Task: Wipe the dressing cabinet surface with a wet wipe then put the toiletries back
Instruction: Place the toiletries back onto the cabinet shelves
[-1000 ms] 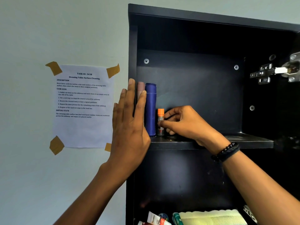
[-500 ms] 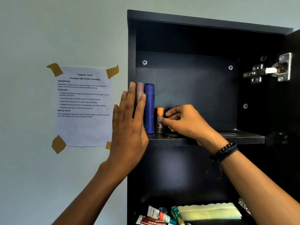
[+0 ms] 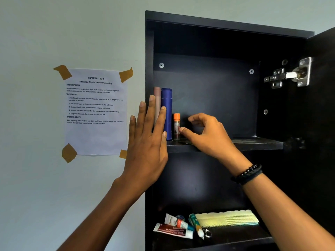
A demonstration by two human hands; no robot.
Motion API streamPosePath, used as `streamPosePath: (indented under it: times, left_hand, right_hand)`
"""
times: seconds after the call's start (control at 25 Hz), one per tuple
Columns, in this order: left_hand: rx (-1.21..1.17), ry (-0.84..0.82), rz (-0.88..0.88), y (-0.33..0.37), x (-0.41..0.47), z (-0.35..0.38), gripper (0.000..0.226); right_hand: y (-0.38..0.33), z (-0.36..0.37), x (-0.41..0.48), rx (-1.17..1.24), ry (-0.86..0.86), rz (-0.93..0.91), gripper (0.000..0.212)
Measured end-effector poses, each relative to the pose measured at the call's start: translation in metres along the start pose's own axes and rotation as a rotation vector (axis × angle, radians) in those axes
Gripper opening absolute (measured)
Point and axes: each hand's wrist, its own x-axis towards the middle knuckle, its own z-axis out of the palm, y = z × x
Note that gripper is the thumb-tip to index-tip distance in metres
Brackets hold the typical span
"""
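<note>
Head view: the right hand (image 3: 208, 134), a beaded bracelet (image 3: 247, 173) at its wrist, has its fingers (image 3: 192, 118) loosely curled and parted, gripping nothing. Its thumb tip sits at the side of the orange-capped tube (image 3: 176, 126); whether the two touch cannot be told. The tube stands upright just right of the blue bottle (image 3: 167, 109). The left hand (image 3: 146, 142) is held flat, with straight, slightly spread fingers, and holds nothing. Its index finger and thumb cross in front of the blue bottle's left edge. A pink bottle (image 3: 157, 95) stands just left of the blue bottle, partly hidden behind those fingers. All three stand on the upper shelf (image 3: 253, 144) of the black cabinet (image 3: 217, 26). Below the blue bottle, on the lower shelf (image 3: 235, 240), lie several small tubes (image 3: 174, 230) and a pale yellow comb (image 3: 228, 219). Far to the right of the blue bottle, a metal hinge (image 3: 290, 75) is fixed to the open door. To the bottle's left, a printed sheet (image 3: 96, 113) is taped to the wall.
</note>
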Motion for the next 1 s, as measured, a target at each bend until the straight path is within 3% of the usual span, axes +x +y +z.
streamPosePath:
  times: [0.2,0.44,0.76,1.0]
  left_hand:
    - [-0.091,-0.054,0.025,0.009,-0.024,-0.005,0.058]
    - [-0.225,-0.141,0.04,0.023,-0.075,-0.017,0.057]
    - [-0.335,-0.466,-0.023,0.043,-0.215,0.002,0.055]
    - [-0.388,-0.811,-0.084,0.09,-0.346,0.009,0.057]
  right_hand:
    - [-0.008,0.006,-0.044,-0.068,0.099,-0.132,0.056]
    - [-0.013,0.011,-0.115,-0.135,0.092,-0.086,0.058]
    - [0.036,0.054,-0.279,-0.254,0.06,0.225,0.06]
    - [0.099,0.082,-0.44,-0.328,-0.116,0.569,0.063]
